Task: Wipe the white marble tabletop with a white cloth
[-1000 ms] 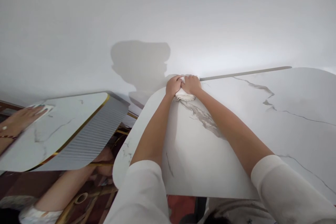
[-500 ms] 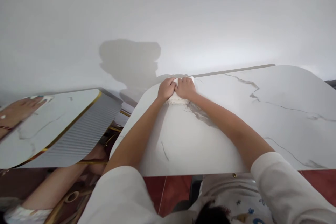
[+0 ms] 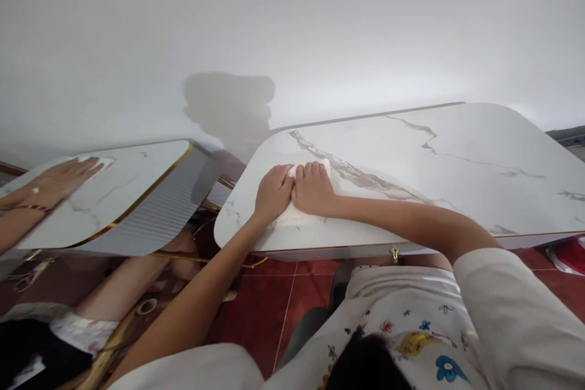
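Both of my hands press a folded white cloth (image 3: pixel 297 216) onto a white marble-patterned tabletop (image 3: pixel 475 146). My left hand (image 3: pixel 274 192) grips the cloth's left side, with its thumb against the other hand. Beside it, my right hand (image 3: pixel 313 187) lies over the cloth with bent fingers curled at its far edge. Much of the cloth is hidden under my palms. The hands are at the left part of the table, close to its near edge.
At left, another person's hand (image 3: pixel 66 180) rests on a white cloth on a second marble-look table (image 3: pixel 119 173) with gold trim and ribbed grey side. A pale wall (image 3: pixel 365 24) stands behind both tables. A small gold knob (image 3: pixel 393 253) projects below my table's front edge.
My hands have drawn the cloth from the table's far edge back toward me, uncovering the grey vein. The view has tilted down slightly. The other person's hand has shifted right.
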The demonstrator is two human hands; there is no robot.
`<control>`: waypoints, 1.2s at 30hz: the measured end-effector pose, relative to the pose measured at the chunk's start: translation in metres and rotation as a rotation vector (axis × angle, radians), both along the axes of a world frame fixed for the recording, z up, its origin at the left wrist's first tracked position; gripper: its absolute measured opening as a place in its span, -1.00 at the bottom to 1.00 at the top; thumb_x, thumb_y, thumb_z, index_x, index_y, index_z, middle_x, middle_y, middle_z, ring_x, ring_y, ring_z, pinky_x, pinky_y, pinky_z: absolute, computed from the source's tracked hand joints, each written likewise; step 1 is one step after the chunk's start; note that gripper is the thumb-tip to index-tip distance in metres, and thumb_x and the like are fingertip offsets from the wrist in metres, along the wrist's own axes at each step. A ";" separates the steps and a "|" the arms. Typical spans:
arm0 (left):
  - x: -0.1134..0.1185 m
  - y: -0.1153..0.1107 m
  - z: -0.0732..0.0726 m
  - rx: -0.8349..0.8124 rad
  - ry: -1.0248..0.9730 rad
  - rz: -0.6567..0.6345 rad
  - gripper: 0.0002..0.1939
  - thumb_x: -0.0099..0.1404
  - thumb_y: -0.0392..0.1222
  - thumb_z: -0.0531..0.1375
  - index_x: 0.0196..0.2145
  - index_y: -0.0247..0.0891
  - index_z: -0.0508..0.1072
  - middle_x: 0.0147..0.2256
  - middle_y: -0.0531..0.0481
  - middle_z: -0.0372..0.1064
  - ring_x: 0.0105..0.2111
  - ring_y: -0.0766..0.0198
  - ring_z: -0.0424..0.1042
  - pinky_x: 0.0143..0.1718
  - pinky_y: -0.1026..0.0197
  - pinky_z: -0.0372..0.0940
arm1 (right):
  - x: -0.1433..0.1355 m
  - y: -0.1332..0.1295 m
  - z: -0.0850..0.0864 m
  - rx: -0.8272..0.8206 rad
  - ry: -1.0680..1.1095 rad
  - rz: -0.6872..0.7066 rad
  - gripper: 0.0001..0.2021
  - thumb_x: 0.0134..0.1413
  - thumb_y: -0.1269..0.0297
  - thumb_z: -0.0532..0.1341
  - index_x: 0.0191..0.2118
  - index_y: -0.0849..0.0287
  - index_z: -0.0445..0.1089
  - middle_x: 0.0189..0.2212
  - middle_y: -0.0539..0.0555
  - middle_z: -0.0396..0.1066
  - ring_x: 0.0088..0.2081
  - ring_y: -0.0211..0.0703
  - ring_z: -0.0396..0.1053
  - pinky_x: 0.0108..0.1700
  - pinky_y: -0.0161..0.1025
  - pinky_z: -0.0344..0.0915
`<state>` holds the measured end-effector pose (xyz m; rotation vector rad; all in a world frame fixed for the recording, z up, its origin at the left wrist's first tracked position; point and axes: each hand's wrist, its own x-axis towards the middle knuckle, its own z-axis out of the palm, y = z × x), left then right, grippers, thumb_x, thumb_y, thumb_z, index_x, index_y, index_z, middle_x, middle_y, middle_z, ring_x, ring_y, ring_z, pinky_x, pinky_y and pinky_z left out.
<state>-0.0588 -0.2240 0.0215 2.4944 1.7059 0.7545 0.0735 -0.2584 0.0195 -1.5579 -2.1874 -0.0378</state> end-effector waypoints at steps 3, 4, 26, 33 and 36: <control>0.000 -0.028 0.001 -0.003 0.004 0.006 -0.52 0.30 -0.12 -0.13 0.00 -0.24 0.45 -0.01 -0.22 0.46 0.06 -0.06 0.37 0.19 -0.09 0.23 | 0.000 -0.024 0.002 0.002 -0.008 0.030 -0.49 0.30 0.25 -0.01 0.19 0.57 0.24 0.10 0.50 0.35 0.14 0.28 0.24 0.23 0.12 0.02; 0.002 -0.036 0.001 -0.003 0.004 0.016 -0.53 0.31 -0.13 -0.13 0.00 -0.23 0.45 -0.01 -0.22 0.46 0.06 -0.06 0.37 0.19 -0.10 0.23 | 0.003 -0.030 0.003 0.001 -0.011 0.045 -0.50 0.30 0.25 0.00 0.19 0.56 0.25 0.10 0.49 0.35 0.13 0.28 0.25 0.23 0.12 0.03; 0.128 0.030 -0.004 -0.103 -0.138 0.002 -0.59 0.24 -0.26 0.03 0.00 -0.10 0.47 0.07 -0.08 0.46 0.18 -0.03 0.28 0.25 -0.14 0.10 | 0.129 0.028 0.007 -0.102 -0.092 -0.007 -0.57 0.30 0.25 -0.03 0.13 0.41 0.29 0.05 0.36 0.39 0.11 0.22 0.27 0.18 0.02 0.10; 0.143 0.112 0.001 -0.079 -0.144 -0.012 -0.59 0.27 -0.27 0.01 0.00 -0.20 0.51 0.06 -0.12 0.48 0.16 -0.06 0.32 0.24 -0.10 0.11 | 0.135 0.107 0.012 -0.137 -0.076 -0.087 -0.54 0.34 0.23 -0.05 0.17 0.43 0.27 0.13 0.41 0.34 0.18 0.23 0.23 0.21 0.03 0.07; 0.145 0.140 0.002 -0.054 -0.177 -0.019 -0.59 0.25 -0.26 0.02 -0.04 -0.19 0.54 0.02 -0.09 0.51 0.12 -0.05 0.36 0.21 -0.08 0.15 | 0.137 0.135 0.012 -0.141 -0.080 -0.085 -0.53 0.33 0.23 -0.07 0.18 0.45 0.26 0.15 0.42 0.32 0.20 0.24 0.22 0.21 0.05 0.06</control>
